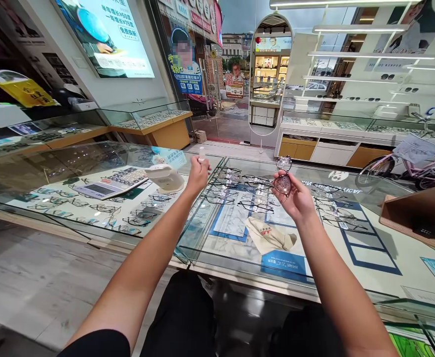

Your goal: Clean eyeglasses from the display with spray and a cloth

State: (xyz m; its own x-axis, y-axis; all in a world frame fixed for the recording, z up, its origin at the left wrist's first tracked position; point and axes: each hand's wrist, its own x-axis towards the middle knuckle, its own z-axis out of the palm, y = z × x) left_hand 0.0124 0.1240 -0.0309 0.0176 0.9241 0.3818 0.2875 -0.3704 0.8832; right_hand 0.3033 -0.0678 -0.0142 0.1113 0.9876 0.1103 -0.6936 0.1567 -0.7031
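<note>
My left hand is raised over the glass counter, its fingers closed round a small whitish bottle whose top sticks up. To its right, my right hand holds a pair of round-lensed glasses by its fingertips, one lens above the other. Between my forearms a cream cloth with red print lies crumpled on the counter. Beside my left hand stands a white device, with a calculator farther left.
Rows of glasses show in the glass counter. A brown wooden tray stands at the right edge, near a pink bicycle. An oval mirror stands behind, beside wall shelves.
</note>
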